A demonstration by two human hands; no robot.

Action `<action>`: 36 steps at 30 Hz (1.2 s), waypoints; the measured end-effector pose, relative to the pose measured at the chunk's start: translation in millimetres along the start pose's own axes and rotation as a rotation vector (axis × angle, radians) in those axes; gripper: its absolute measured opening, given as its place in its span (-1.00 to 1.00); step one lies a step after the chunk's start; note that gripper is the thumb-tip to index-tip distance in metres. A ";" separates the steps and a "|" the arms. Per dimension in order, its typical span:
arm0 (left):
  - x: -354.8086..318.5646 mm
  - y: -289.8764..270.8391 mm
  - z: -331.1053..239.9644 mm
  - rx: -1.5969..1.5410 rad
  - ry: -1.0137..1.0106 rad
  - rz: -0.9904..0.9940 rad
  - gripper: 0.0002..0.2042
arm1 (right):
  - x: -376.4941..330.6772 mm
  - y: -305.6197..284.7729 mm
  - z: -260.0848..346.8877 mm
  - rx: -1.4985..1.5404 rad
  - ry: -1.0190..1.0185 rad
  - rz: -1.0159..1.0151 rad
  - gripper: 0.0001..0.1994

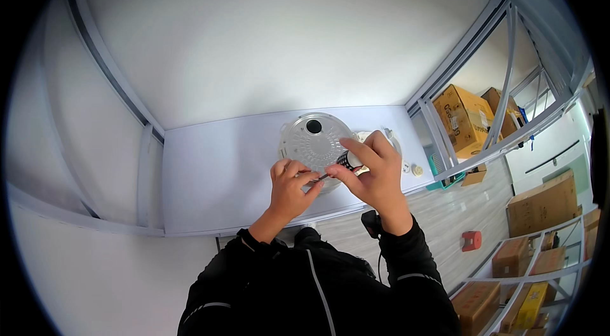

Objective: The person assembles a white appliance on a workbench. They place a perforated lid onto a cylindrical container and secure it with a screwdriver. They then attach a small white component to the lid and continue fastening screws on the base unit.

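On the pale table lies a round, clear-silver ribbed disc (305,145) with a black round spot near its far edge. My right hand (379,177) is closed around a small black-and-white patterned cylinder (346,159) above the disc's right side. At the disc's near edge, the thumb and fingers of my left hand (291,190) pinch together around a thin dark piece (324,176). That piece runs toward the right fingertips, and I cannot make out its kind. Behind my right hand, pale round parts are partly hidden.
A small cream-coloured round part (417,170) sits near the table's (210,177) right end. Metal frame posts stand at both ends, with a wall behind. Cardboard boxes (464,120), a teal basket (438,180) and a red stool (471,241) are to the right, beside loaded shelves.
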State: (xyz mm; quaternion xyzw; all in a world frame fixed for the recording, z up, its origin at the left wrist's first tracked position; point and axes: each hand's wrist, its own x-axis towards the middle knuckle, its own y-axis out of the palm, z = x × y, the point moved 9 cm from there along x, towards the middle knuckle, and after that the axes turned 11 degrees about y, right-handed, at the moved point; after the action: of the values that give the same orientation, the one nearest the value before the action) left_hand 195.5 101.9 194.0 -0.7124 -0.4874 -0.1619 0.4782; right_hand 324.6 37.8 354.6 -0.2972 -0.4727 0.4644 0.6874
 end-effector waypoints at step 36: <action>1.2 0.0 -0.3 -0.004 -0.005 0.038 -0.84 | 1.6 15.6 7.2 0.554 -0.040 0.038 -0.28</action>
State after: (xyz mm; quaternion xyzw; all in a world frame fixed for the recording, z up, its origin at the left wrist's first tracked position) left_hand 196.1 102.3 195.0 -0.7230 -0.4746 -0.1520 0.4785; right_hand 312.5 45.1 344.6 -0.0977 -0.3354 0.5946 0.7241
